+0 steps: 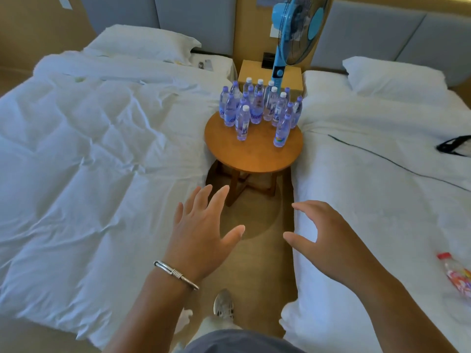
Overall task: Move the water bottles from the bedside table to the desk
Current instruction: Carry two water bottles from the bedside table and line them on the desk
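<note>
Several clear water bottles (257,108) with white or purple caps stand upright, clustered on the far half of a round wooden table (252,156) between two beds. My left hand (201,230), with a silver bracelet on the wrist, is stretched forward with its fingers spread and holds nothing. My right hand (323,238) is also held out, its fingers loosely curved and empty. Both hands hover over the floor, well short of the table and the bottles. The desk is not in view.
A white bed (89,149) lies at the left and another (382,174) at the right, leaving a narrow aisle. A blue standing fan (293,34) and a square wooden nightstand (257,72) stand behind the table. A red-capped bottle (456,275) and a black strap (453,145) lie on the right bed.
</note>
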